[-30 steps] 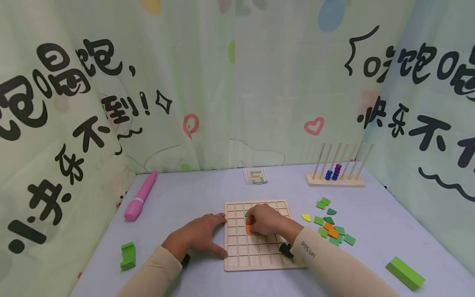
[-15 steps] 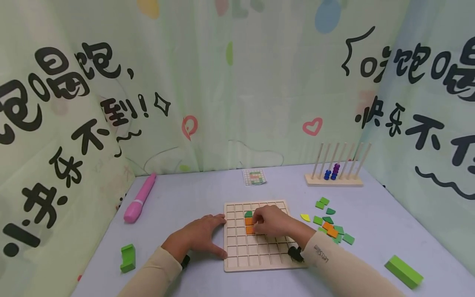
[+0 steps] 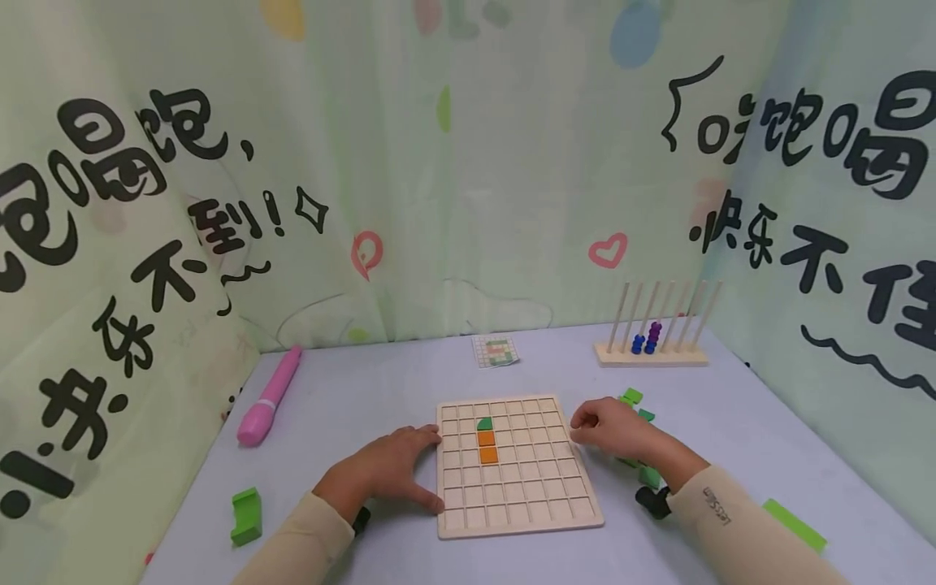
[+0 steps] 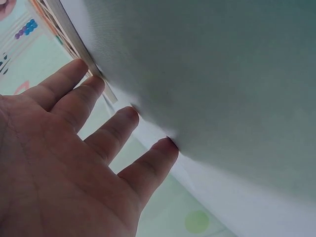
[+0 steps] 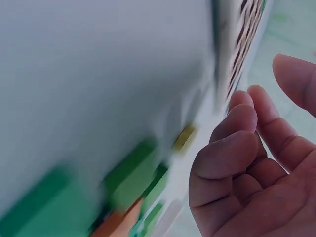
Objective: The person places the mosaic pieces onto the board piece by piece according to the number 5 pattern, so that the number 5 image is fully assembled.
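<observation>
A square wooden grid board (image 3: 519, 496) lies on the table. Near its upper left, a dark green rounded tile (image 3: 485, 424) sits in one cell, with two orange tiles (image 3: 487, 447) in the cells below it. My left hand (image 3: 387, 467) is spread, its fingertips and thumb against the board's left edge. Just off the board's right edge is my right hand (image 3: 614, 426), fingers loosely bent and thumb apart, holding nothing. Loose green tiles (image 3: 649, 476) lie partly hidden beneath and behind it. A yellow tile (image 5: 185, 139) shows in the right wrist view, beside blurred green and orange ones.
Behind the board lies a printed pattern card (image 3: 495, 351). A peg counting rack (image 3: 651, 357) with blue and purple beads stands back right. A pink wand-shaped object (image 3: 270, 398) lies at left. Green blocks sit at front left (image 3: 246, 517) and front right (image 3: 795, 524).
My right hand has left the orange tile on the board and moved right, past the board's edge to the loose tiles. My left hand stays at the board's left edge.
</observation>
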Tool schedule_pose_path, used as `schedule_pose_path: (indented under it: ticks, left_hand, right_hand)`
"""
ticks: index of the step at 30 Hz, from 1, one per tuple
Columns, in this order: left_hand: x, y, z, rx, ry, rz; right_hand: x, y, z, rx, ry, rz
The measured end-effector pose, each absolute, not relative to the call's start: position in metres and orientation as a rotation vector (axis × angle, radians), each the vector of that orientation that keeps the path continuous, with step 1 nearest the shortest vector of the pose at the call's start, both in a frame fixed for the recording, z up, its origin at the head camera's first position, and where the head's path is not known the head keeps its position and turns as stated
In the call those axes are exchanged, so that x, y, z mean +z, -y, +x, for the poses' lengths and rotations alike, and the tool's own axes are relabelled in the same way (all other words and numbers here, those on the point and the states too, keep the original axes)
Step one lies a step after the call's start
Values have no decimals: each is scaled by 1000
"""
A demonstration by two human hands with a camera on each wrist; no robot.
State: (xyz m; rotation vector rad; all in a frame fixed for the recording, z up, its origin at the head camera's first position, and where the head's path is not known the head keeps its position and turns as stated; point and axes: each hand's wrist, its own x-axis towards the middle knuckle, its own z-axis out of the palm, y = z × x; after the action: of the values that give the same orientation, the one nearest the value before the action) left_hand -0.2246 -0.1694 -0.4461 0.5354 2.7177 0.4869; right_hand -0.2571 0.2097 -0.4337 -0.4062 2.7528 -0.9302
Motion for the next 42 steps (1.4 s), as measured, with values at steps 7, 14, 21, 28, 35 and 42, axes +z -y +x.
schedule_pose_path:
  ticks: [7,14,21,28,35,42]
  left_hand:
    - [-448,171,-222,503,-2714,542]
    - [-447,171,-222,492,-2724,549]
    - [-447,171,-222,490,-2724,544]
    - [-444,169,-221,510,-2709,537]
    - [-445,170,-222,494,-2722,554]
    - [-446,170,-223,501,-2716,529]
  right_hand:
    - [-431,-248,-252,-819,-2808,-283]
    - [-431,-273,-250,-679,-2846,-262]
    - [-434,-279,-250,-618,-2876,-286]
    - [-429,-275,-248,-485,-2882,-170]
    - [-429,-275,-248,-489,-2884,-150]
    - [-428,-272,-248,-564,-2879,-190]
